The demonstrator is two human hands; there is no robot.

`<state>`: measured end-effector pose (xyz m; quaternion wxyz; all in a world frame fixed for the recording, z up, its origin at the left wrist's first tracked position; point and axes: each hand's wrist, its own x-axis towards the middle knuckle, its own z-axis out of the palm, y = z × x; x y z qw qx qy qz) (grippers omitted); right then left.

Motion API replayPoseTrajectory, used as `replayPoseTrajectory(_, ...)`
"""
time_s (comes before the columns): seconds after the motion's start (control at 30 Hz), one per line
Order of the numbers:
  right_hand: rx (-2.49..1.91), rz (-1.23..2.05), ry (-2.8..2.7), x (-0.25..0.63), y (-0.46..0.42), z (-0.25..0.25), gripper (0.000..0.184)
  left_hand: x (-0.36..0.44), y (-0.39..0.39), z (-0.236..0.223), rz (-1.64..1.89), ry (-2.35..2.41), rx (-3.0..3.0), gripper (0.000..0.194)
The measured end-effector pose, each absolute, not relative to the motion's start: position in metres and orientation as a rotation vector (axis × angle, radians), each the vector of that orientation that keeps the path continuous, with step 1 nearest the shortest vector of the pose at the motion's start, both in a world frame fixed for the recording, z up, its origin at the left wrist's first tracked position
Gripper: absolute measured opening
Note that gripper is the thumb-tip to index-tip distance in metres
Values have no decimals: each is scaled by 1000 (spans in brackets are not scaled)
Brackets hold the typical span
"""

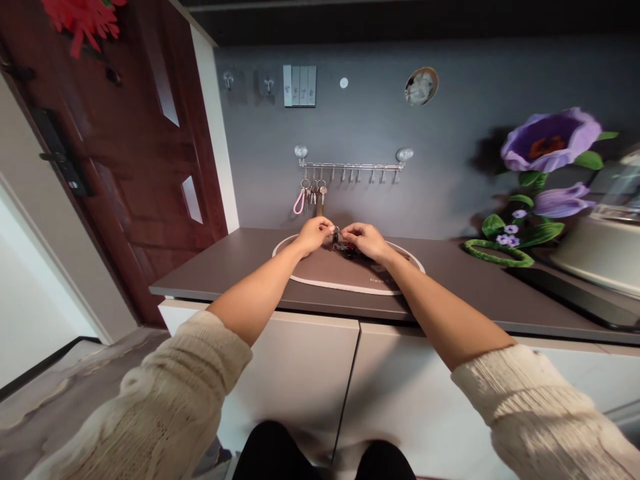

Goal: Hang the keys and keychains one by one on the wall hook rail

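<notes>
Both of my hands meet over the far part of an oval brown mat [320, 270] on the cabinet top. My left hand [314, 234] and my right hand [363, 239] are each closed in a pinch on a small bunch of keys [341, 244] with a dark and red fob, held just above the mat. On the grey wall right behind them hangs a metal hook rail [353, 164]. Several keys and a pink loop [299, 201] dangle from its left hooks.
A dark wooden door [125, 153] stands to the left. A purple flower decoration [543, 180] leans on the wall at the right, next to a grey appliance [600, 250]. White cabinet doors [305, 373] are below the countertop [225, 267]. A switch panel [299, 85] is on the wall.
</notes>
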<state>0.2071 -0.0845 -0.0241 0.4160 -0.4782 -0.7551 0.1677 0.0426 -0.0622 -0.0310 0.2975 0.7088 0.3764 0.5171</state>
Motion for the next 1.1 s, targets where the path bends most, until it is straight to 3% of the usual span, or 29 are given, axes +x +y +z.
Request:
replayPoseTrajectory(0.7, -967, 637, -1856, 206, -87, -25, 35, 45, -62, -35, 1306, 801, 1788, 18)
replayPoseTrajectory(1.1, -1029, 189, -1870, 205, -77, -21, 21, 50, -67, -27, 1525, 1071, 1712, 15)
